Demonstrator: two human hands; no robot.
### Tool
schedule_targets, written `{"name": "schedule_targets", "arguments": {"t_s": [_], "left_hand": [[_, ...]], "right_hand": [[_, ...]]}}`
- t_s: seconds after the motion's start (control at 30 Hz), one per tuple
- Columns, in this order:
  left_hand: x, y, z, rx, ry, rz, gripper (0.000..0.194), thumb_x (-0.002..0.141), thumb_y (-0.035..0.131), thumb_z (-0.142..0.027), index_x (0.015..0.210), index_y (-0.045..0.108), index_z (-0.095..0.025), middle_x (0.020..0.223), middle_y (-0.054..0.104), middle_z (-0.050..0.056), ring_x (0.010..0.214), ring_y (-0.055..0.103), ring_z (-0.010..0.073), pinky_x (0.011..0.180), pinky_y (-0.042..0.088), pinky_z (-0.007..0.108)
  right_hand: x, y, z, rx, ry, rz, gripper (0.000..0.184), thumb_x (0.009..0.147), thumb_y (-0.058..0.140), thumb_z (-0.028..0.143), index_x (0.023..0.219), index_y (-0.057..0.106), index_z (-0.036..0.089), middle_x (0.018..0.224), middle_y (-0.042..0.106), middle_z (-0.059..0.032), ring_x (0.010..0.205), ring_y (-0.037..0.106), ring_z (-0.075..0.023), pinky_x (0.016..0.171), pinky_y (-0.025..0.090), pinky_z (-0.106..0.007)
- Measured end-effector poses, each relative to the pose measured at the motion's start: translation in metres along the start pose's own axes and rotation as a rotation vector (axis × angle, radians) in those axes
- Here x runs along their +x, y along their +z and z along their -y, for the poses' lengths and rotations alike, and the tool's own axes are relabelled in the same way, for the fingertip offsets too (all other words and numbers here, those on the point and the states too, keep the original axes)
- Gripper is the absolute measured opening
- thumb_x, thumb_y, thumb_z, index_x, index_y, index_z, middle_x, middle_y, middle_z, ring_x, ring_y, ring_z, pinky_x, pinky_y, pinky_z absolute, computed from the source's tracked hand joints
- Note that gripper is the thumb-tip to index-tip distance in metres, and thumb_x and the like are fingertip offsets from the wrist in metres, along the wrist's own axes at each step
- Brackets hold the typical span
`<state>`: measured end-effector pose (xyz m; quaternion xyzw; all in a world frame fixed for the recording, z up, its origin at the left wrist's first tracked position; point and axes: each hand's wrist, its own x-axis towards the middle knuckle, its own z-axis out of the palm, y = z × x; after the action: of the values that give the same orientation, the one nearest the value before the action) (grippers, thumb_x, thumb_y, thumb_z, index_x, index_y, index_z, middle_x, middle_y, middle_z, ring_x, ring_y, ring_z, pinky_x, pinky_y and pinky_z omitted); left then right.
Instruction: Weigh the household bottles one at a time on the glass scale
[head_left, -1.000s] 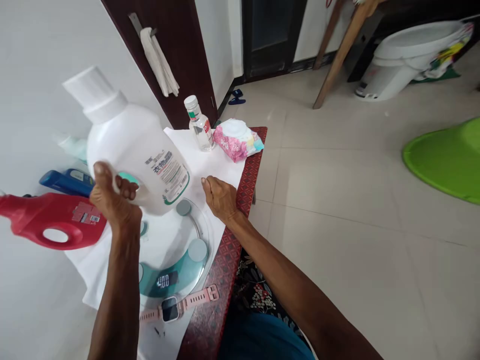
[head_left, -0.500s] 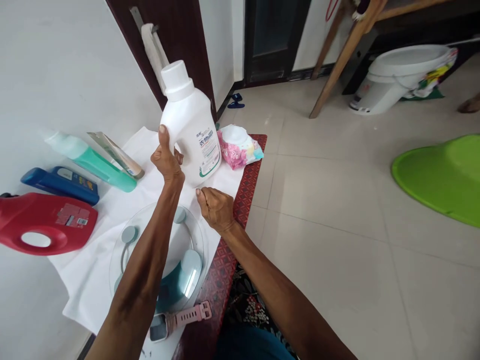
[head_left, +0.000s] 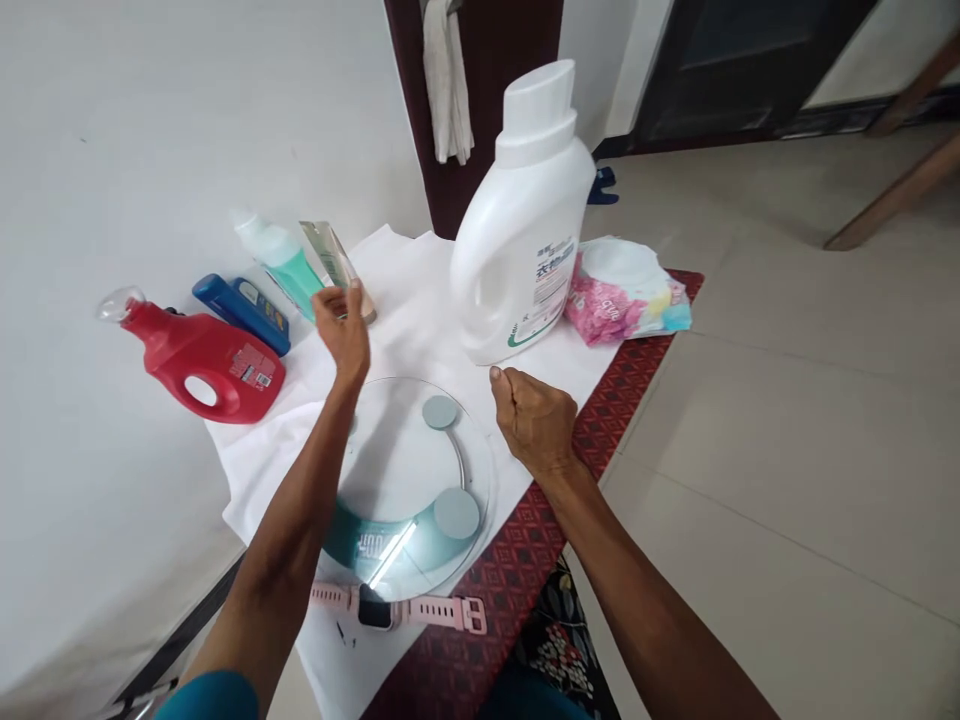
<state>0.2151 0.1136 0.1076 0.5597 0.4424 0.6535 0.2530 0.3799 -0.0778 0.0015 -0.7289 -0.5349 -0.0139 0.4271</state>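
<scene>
My left hand (head_left: 343,330) is over the back of the table with its fingers loosely bent and apart, in front of a beige tube (head_left: 330,252) and a green bottle (head_left: 289,265). Whether it touches them I cannot tell. Clear of both hands, a large white detergent bottle (head_left: 517,220) with a capped top and a handle hole stands upright on the white cloth (head_left: 405,270). Just in front of its base, my right hand (head_left: 536,420) is closed in a fist above the table edge, nothing showing in it. A round glass scale (head_left: 405,470) lies between my arms.
A red jug (head_left: 214,365) and a blue bottle (head_left: 244,312) lie at the left near the wall. A pink wipes pack (head_left: 626,295) sits right of the white bottle. A pink-strapped watch (head_left: 375,607) lies before the scale. Tiled floor (head_left: 757,450) extends to the right.
My left hand has let go of the white bottle's handle and moved left towards the tube and green bottle. My right fist keeps its shape. The view has turned left.
</scene>
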Motion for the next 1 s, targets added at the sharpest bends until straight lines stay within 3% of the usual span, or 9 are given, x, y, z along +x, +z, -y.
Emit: {"name": "schedule_targets", "arguments": {"t_s": [0.07,0.13,0.27,0.37,0.53,0.63,0.73,0.83,1.0], "left_hand": [[0.021,-0.023,0.015,0.123,-0.073,-0.074,0.043,0.096,0.094,-0.043,0.099,0.057,-0.023,0.092,0.061,-0.001,0.088,0.065,0.0182,0.087,0.052,0.033],[0.036,-0.033,0.025,0.241,-0.125,-0.05,0.04,0.097,0.094,-0.038,0.098,0.057,-0.022,0.089,0.061,-0.001,0.088,0.065,0.0191,0.089,0.051,0.034],[0.047,-0.023,0.036,0.375,-0.081,0.092,0.04,0.098,0.092,-0.046,0.092,0.059,-0.023,0.093,0.068,0.002,0.096,0.071,0.0231,0.096,0.053,0.037],[0.047,-0.01,0.039,0.39,-0.022,0.154,0.034,0.102,0.084,-0.049,0.099,0.062,-0.023,0.102,0.073,0.005,0.103,0.074,0.0252,0.1,0.057,0.04],[0.054,-0.009,0.041,0.435,0.128,-0.179,0.04,0.095,0.091,-0.032,0.118,0.059,-0.023,0.135,0.064,0.011,0.14,0.061,0.0307,0.125,0.049,0.052],[0.053,-0.01,0.038,0.432,0.202,-0.205,0.045,0.095,0.09,-0.028,0.126,0.058,-0.022,0.144,0.06,0.014,0.151,0.055,0.0349,0.134,0.042,0.057],[0.04,0.003,0.035,0.408,0.245,-0.011,0.057,0.097,0.088,-0.027,0.141,0.054,-0.018,0.155,0.057,0.022,0.156,0.055,0.0357,0.135,0.044,0.053],[0.027,0.028,0.037,0.434,0.15,0.153,0.085,0.093,0.092,-0.022,0.162,0.043,-0.009,0.176,0.041,0.034,0.173,0.039,0.0404,0.143,0.034,0.052],[0.044,0.07,0.048,0.465,-0.072,0.153,0.117,0.093,0.091,-0.02,0.18,0.014,-0.002,0.19,0.009,0.043,0.186,0.004,0.0459,0.149,0.012,0.065]], "right_hand": [[0.001,0.0,0.001,-0.011,-0.005,0.018,0.056,0.12,0.035,0.046,0.076,0.062,0.025,0.071,0.072,-0.0102,0.064,0.061,-0.0225,0.065,0.031,-0.036],[0.001,0.001,0.001,-0.024,-0.014,0.029,0.055,0.12,0.036,0.046,0.075,0.06,0.025,0.069,0.071,-0.0095,0.063,0.059,-0.0216,0.064,0.03,-0.036],[0.001,0.006,-0.003,-0.031,-0.043,0.003,0.057,0.12,0.037,0.048,0.073,0.057,0.025,0.067,0.068,-0.0075,0.061,0.055,-0.0194,0.064,0.028,-0.035],[0.0,0.01,-0.007,-0.023,-0.076,-0.059,0.06,0.121,0.038,0.051,0.07,0.054,0.025,0.062,0.063,-0.0049,0.057,0.049,-0.017,0.063,0.025,-0.035],[-0.001,0.012,-0.009,-0.009,-0.131,-0.134,0.059,0.122,0.041,0.048,0.069,0.053,0.024,0.06,0.06,-0.003,0.054,0.045,-0.0153,0.062,0.023,-0.036],[0.0,0.011,-0.008,0.001,-0.161,-0.146,0.057,0.122,0.044,0.044,0.07,0.055,0.024,0.06,0.061,-0.0026,0.055,0.047,-0.0148,0.061,0.024,-0.035],[0.0,0.01,-0.009,-0.009,-0.176,-0.141,0.056,0.122,0.045,0.043,0.071,0.057,0.024,0.06,0.061,-0.0022,0.055,0.048,-0.0145,0.061,0.025,-0.035],[-0.001,0.011,-0.009,-0.027,-0.179,-0.155,0.056,0.122,0.045,0.042,0.071,0.057,0.023,0.06,0.062,-0.0023,0.054,0.05,-0.0145,0.061,0.026,-0.034],[-0.003,0.012,-0.01,-0.042,-0.19,-0.168,0.055,0.121,0.047,0.04,0.071,0.06,0.023,0.061,0.065,-0.003,0.055,0.052,-0.0148,0.06,0.027,-0.034]]}}
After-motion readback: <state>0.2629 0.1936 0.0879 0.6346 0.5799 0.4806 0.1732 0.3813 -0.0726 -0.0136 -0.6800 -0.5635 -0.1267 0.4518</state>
